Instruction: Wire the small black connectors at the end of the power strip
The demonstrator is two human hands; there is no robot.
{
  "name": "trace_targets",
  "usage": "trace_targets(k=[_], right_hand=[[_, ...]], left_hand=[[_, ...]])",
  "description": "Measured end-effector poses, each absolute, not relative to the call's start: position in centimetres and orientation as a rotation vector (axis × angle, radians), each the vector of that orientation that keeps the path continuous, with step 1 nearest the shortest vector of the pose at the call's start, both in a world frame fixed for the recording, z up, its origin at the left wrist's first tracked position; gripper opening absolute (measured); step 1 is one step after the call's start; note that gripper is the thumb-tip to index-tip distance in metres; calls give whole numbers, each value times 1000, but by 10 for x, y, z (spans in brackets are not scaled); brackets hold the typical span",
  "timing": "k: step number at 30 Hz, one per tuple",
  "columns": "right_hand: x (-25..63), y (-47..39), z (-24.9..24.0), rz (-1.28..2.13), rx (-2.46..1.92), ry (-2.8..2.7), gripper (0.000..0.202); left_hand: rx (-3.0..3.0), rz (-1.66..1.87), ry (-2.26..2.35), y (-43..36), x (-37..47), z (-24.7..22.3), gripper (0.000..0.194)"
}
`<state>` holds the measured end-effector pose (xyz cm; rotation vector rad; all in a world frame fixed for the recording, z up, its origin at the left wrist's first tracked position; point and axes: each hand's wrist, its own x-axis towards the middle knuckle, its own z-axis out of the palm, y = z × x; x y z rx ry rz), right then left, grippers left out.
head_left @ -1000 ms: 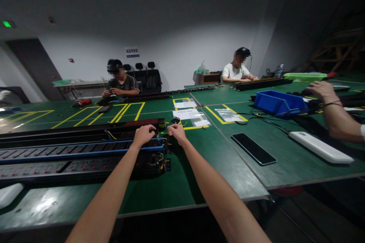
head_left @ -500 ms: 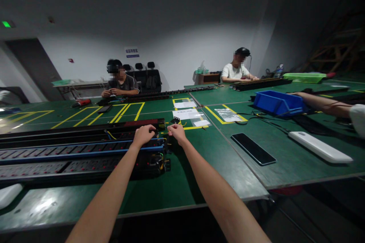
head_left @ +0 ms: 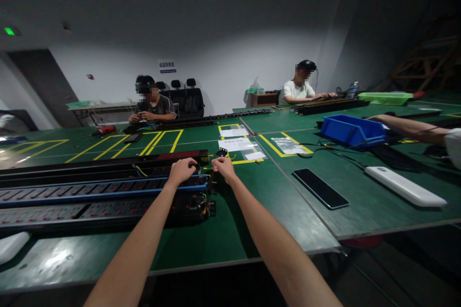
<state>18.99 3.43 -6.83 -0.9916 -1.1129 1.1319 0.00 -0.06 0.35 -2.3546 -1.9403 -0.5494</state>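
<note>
Several long power strips [head_left: 108, 189] with dark sockets and red switches lie side by side, their ends near my hands. My left hand [head_left: 181, 171] is closed, fingers curled over the end of a strip behind the blue-edged one; its fingertips are partly hidden. Just right of that end, my right hand [head_left: 224, 169] pinches a thin yellow-green wire [head_left: 208, 168] that runs toward the strip. A small black slotted bracket [head_left: 224, 152] is just behind my right hand. Loose wires show at the open end of the nearest strip [head_left: 201, 206].
On the green table [head_left: 281, 211] lie a phone [head_left: 320, 188], a white power bank [head_left: 405, 186] with a cable, and plastic bags [head_left: 287, 145]. A co-worker's arm [head_left: 410, 125] reaches behind a blue bin [head_left: 353, 130] at right. Two people sit across the table.
My hands stay almost in place, the right still pinching the wire. The co-worker's arm at right shifts slightly, and the person at the far right moves their hands rightward along the dark strips.
</note>
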Motion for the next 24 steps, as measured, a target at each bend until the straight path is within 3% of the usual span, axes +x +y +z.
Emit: trace_targets(k=[24], right_hand=[[191,34,-67,1123,-1029,-1143,17]], left_hand=[[-2350,-542,-1938,-1,0,3,31]])
